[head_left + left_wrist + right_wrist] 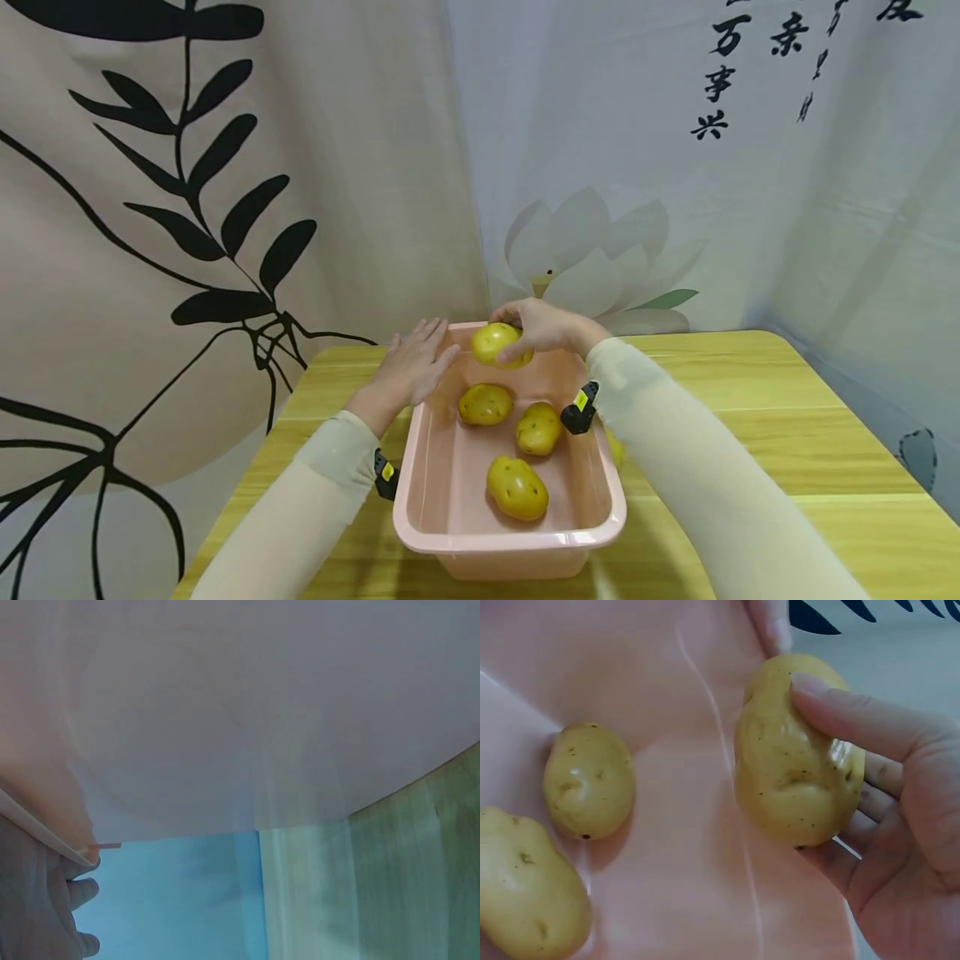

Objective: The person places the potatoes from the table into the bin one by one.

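My right hand [546,327] grips a yellow potato [495,343] over the far end of a pink plastic basin [508,542]. In the right wrist view the thumb lies across the front of this potato [799,761], with the other fingers behind it. My left hand [412,364] rests on the basin's left rim near the far corner, its fingers extended. Three more potatoes lie on the basin floor: one at the far left [486,404], one at the right [538,428] and one at the near end [517,488]. The left wrist view mostly shows the basin's outer wall [225,712].
The basin stands on a wood-grain table [750,417]. Another yellow thing [617,450] shows just outside the basin's right wall, partly hidden by the rim and my right arm. Behind the table hangs a printed curtain [375,167].
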Tool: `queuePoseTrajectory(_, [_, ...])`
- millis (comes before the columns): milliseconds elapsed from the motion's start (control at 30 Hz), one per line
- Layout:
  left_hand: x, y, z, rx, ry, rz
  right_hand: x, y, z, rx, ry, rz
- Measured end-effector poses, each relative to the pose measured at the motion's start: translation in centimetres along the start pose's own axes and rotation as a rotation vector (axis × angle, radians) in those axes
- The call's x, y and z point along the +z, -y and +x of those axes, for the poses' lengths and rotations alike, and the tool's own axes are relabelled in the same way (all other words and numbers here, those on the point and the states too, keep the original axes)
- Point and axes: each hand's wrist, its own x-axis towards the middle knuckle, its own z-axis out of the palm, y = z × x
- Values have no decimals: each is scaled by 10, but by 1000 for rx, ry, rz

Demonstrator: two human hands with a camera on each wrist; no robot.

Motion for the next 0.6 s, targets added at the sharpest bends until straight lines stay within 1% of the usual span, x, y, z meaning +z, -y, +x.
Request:
queuePoseTrajectory(200, [1, 0, 0, 0, 3, -10, 13, -5, 3, 34, 28, -75])
queuePoseTrajectory(333, [-1, 0, -1, 3, 9, -5, 19, -8, 4, 48, 44, -80])
queuePoseTrajectory(400, [-2, -1, -2, 0, 10, -3, 21, -8, 5, 35, 69, -64])
queuePoseTrajectory(500, [-3, -1, -2, -3, 9, 2, 23, -10, 7, 11, 120, -78])
queuePoseTrajectory(600, [-2, -1, -2, 0, 9, 3, 25, -12, 7, 19, 155, -106])
